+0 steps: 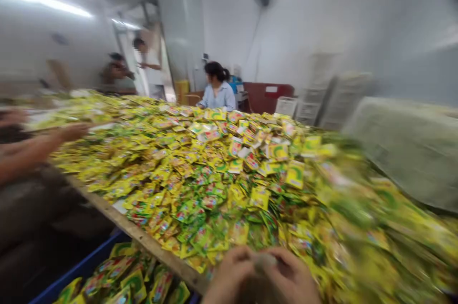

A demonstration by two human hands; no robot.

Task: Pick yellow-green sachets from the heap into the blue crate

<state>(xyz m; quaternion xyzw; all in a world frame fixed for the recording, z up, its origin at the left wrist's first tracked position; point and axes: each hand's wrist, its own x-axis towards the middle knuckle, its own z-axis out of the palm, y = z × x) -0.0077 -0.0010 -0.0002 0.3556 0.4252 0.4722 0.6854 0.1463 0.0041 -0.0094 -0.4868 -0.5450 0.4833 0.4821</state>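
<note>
A huge heap of small yellow and green sachets (229, 175) covers a long table with a wooden edge (118, 220). My left hand (231, 275) and my right hand (289, 277) meet at the bottom of the view, over the table's near edge. Their fingers are curled together around something small and pale (265, 260); blur hides what it is. Both hands sit right against the front of the sachet heap.
A blue crate (82, 270) with more sachets stands below the table edge at lower left. Another person's arm (39, 146) reaches onto the pile from the left. A seated person (218, 89) works at the far end; two others stand by the doorway. White crates (322, 99) stack at the right.
</note>
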